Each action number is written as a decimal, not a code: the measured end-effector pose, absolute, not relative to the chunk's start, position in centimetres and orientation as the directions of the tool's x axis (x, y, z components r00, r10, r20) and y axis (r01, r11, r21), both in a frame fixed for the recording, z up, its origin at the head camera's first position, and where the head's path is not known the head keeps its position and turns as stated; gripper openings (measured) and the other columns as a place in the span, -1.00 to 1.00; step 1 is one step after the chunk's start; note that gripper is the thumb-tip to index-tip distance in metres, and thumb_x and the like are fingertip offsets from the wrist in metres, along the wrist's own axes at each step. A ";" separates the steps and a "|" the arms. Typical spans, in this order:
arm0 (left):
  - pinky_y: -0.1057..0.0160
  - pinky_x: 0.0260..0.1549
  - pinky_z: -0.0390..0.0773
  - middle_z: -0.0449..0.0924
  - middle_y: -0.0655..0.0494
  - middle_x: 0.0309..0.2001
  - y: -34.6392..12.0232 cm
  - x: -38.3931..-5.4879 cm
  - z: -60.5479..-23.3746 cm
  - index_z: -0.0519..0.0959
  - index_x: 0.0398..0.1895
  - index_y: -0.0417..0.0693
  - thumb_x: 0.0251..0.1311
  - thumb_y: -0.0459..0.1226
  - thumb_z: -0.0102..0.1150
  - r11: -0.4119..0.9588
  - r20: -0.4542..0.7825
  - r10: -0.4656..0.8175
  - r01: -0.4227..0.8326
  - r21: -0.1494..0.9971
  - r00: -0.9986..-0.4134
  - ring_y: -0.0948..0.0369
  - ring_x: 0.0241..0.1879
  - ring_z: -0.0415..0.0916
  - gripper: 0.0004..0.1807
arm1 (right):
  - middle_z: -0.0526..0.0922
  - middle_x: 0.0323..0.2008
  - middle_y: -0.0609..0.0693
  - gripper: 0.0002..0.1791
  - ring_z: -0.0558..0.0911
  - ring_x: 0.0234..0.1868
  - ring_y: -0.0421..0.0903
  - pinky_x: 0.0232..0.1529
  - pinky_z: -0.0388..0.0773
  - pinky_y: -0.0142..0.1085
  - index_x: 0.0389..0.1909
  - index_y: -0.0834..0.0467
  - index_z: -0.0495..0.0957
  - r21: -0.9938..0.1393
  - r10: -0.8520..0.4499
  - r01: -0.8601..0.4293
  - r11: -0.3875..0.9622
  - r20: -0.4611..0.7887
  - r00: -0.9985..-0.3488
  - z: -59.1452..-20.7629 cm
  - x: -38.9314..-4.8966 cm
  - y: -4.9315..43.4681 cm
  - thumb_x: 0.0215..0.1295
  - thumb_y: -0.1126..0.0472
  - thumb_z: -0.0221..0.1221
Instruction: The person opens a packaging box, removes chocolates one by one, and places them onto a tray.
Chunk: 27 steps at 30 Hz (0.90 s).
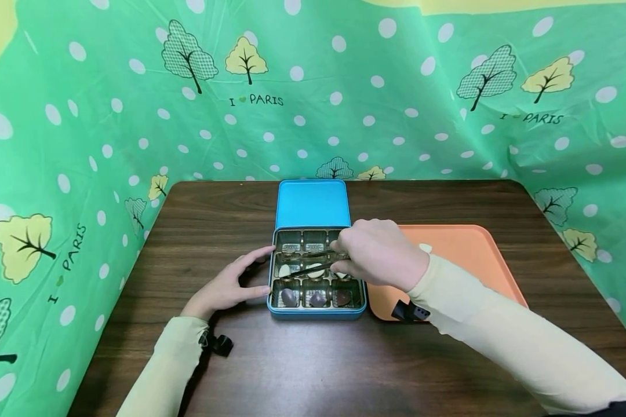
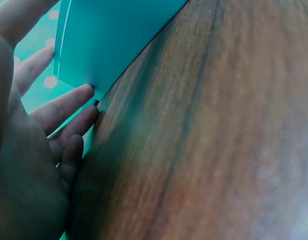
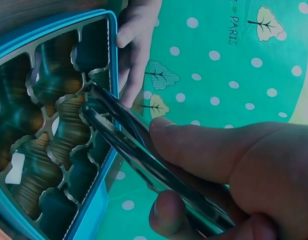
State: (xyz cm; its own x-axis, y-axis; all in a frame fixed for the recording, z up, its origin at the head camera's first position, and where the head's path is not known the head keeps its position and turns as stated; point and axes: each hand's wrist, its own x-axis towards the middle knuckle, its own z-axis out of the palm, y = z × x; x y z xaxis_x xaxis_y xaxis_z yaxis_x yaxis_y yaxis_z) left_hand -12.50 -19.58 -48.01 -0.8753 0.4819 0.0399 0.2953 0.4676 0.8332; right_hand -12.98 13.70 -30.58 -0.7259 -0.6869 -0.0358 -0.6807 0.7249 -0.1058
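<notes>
A blue tin [image 1: 316,314] with a divided insert stands on the table, its lid [image 1: 313,204] folded back. My left hand [image 1: 230,288] rests against the tin's left side, fingers and thumb spread. In my right hand [image 1: 383,253] I grip metal tongs [image 3: 143,160], whose tips reach into the middle row's left compartment, near a white piece [image 1: 284,270]. Another white piece [image 1: 315,270] lies in the middle compartment, and one more shows at the right of that row. Dark, chocolate-like pieces [image 1: 318,299] fill the front row. My right hand partly hides the back right compartment.
An orange tray [image 1: 459,249] lies right of the tin, partly under my right forearm, with a small white piece [image 1: 425,248] on it. The brown wooden table [image 1: 224,211] backs onto a green dotted cloth [image 1: 313,98].
</notes>
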 end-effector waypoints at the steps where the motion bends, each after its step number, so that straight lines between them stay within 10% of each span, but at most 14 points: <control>1: -0.32 0.44 0.17 0.25 0.16 0.58 -19.6 -12.5 -48.1 0.19 0.64 0.44 0.31 -0.06 0.46 0.467 0.041 0.482 0.297 0.833 -0.875 -0.01 0.52 0.22 -0.10 | 0.78 -0.45 -0.14 -0.68 0.47 -0.71 -0.32 -0.80 0.28 -0.32 -0.05 -0.06 0.84 -0.106 -0.684 -0.678 0.727 -0.033 -0.728 -30.6 -13.0 13.7 0.27 -0.11 0.47; 7: -0.32 0.44 0.17 0.25 0.16 0.58 -19.7 -12.7 -48.3 0.19 0.65 0.41 0.31 -0.07 0.46 0.466 0.048 0.482 0.302 0.831 -0.875 -0.02 0.53 0.22 -0.09 | 0.85 -0.16 -0.06 -0.62 0.48 -0.71 -0.32 -0.80 0.23 -0.34 0.01 -0.01 0.83 -0.127 -0.666 -0.658 0.742 -0.027 -0.746 -30.3 -12.9 13.8 0.25 -0.09 0.49; 14: -0.32 0.43 0.18 0.25 0.16 0.58 -19.7 -12.7 -48.1 0.19 0.65 0.45 0.30 -0.03 0.46 0.479 0.037 0.476 0.294 0.827 -0.879 -0.01 0.52 0.23 -0.09 | 0.51 -0.72 -0.21 -0.73 0.43 -0.72 -0.29 -0.76 0.33 -0.32 -0.53 -0.09 0.71 -0.127 -0.708 -0.701 0.702 -0.026 -0.705 -29.7 -12.7 13.5 0.30 -0.08 0.46; 27: -0.31 0.44 0.18 0.25 0.18 0.58 -19.6 -12.7 -48.0 0.19 0.64 0.46 0.30 -0.02 0.47 0.480 0.037 0.479 0.298 0.825 -0.877 0.01 0.53 0.22 -0.08 | 0.28 -0.77 -0.23 -0.47 0.39 -0.68 -0.25 -0.72 0.28 -0.30 -0.75 -0.11 0.40 -0.030 -0.725 -0.724 0.689 -0.009 -0.689 -29.5 -13.0 12.4 0.17 -0.08 0.54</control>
State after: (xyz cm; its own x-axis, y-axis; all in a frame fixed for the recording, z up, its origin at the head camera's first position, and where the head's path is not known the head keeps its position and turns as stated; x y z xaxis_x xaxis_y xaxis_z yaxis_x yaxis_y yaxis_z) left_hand -12.67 -19.63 -48.02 -0.8768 0.4794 0.0371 0.2975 0.4802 0.8252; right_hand -13.04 12.37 -29.48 -0.6891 -0.7246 -0.0092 -0.7241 0.6890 -0.0303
